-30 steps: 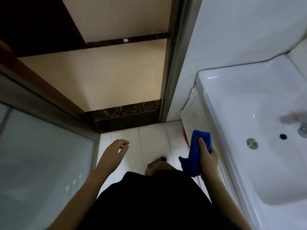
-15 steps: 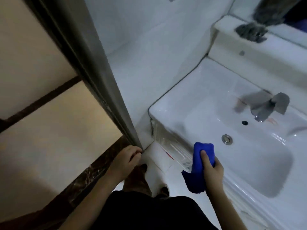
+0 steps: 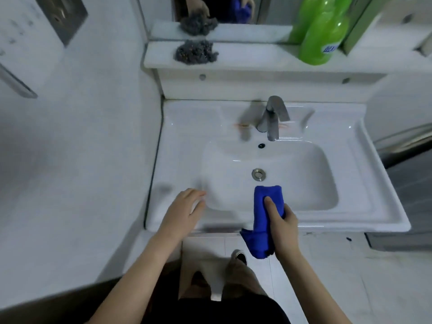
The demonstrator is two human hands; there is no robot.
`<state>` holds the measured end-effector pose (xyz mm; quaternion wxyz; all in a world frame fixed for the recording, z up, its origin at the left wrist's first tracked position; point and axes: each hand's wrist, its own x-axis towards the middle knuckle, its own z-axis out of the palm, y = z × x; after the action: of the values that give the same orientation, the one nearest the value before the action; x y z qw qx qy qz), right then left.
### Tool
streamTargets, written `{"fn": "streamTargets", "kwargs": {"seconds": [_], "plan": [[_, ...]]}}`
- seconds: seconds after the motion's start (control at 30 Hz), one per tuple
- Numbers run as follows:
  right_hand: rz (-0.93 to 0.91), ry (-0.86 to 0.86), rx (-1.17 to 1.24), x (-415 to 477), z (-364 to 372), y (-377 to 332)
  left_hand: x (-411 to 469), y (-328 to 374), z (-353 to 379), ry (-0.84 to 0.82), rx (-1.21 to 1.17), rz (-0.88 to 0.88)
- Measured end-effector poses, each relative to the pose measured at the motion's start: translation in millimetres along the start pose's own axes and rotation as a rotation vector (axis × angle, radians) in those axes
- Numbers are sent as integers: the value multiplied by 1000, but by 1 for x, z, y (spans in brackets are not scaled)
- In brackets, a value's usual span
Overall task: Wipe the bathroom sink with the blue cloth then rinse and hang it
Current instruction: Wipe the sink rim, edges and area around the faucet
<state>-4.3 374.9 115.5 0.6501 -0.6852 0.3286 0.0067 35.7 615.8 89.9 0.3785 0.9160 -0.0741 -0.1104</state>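
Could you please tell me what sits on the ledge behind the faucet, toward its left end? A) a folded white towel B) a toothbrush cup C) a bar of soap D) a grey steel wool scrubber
D: a grey steel wool scrubber lies on the left part of the ledge, with the green bottle further right.

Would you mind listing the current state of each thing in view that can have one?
blue cloth: folded, gripped in the right hand, over the sink's front edge
left hand: open, empty, at the sink's front left rim
faucet: no water seen running
sink: basin empty
drain: stopper position unclear
green bottle: upright on the shelf
grey scrubber: lying on the shelf
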Motion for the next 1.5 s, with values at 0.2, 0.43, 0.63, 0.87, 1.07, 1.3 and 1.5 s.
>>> {"fn": "streamTargets", "kwargs": {"seconds": [0.2,0.43,0.63,0.87,1.07,1.3,1.5], "plan": [[-15,14,35,90,25,-16,102,-19,12,78,110,-22],[34,-12,-4,218,82,19,208,-103,46,134,512,-34],[140,177,96,275,154,57,214,-126,58,219,588,31],[65,40,-208,258,227,86,216,-124,55,204,619,24],[-119,-83,-841,286,128,111,217,-122,56,254,641,44],[-4,-179,-670,261,180,101,216,-123,55,228,661,40],[176,-380,20,236,163,46,215,-121,53,195,636,26]]}}
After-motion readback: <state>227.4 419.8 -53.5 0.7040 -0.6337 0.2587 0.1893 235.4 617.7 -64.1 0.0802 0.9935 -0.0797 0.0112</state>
